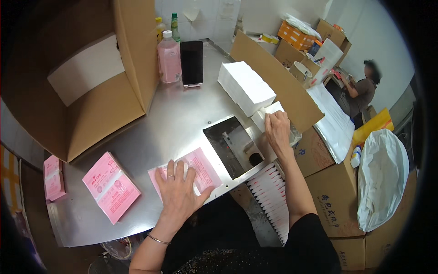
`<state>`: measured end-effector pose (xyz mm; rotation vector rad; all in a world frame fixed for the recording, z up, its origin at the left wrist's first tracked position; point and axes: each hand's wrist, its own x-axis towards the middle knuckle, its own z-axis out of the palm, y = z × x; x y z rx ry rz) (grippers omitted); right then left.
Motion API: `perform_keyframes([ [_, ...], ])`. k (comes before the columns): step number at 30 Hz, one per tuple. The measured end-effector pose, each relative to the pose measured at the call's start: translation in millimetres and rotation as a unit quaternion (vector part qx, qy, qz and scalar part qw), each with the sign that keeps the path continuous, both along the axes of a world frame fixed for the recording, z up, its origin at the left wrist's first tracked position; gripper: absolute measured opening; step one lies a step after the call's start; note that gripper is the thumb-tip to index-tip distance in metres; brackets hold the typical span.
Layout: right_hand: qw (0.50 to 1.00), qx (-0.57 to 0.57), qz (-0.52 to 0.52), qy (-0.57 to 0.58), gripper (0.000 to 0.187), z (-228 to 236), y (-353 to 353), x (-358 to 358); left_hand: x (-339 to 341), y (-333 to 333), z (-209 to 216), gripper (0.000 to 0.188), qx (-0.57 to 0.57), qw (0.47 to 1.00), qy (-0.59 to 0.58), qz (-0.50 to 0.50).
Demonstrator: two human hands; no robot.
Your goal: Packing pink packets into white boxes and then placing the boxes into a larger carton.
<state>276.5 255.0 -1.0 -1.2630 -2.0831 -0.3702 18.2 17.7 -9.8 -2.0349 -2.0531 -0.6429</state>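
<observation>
On the steel table, my left hand (178, 189) lies with its fingers spread over a pink printed plastic packet (200, 164), pressing its near part flat. Off to the right, my right hand (277, 130) has its fingers bent over the edge of a small white block of folded paper tissues (273, 108) and grips it; the thumb side is partly hidden. Just beyond that block sits a larger stack of white tissues (246, 86). Left of my left hand lies a filled pink packet (112, 185) with a whitish band across it.
A rectangular opening (228, 141) is cut in the tabletop between my hands. An open cardboard box (105, 96) stands at the left, with another pink packet (54, 178) near it. At the back are a phone (191, 64) and a pink bottle (169, 59). A person (362, 86) sits far right.
</observation>
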Motion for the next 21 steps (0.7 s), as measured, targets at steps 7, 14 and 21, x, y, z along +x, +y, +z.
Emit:
perform_keyframes([
  [7, 0.995, 0.066, 0.036, 0.063, 0.031, 2.5, -16.7, -4.0, -2.6, -15.2, 3.0, 0.068, 0.0, 0.999, -0.032, -0.01],
  [14, 0.938, -0.004, 0.346, -0.004, 0.037, -25.4, -144.2, -101.1, 8.5, -22.4, 9.3, 0.058, -0.047, 0.997, -0.057, -0.021],
  [21, 0.929, -0.083, 0.357, 0.052, 0.039, -1.0, -127.6, -99.5, -5.7, -37.6, 0.6, 0.048, -0.052, 0.991, -0.1, -0.073],
])
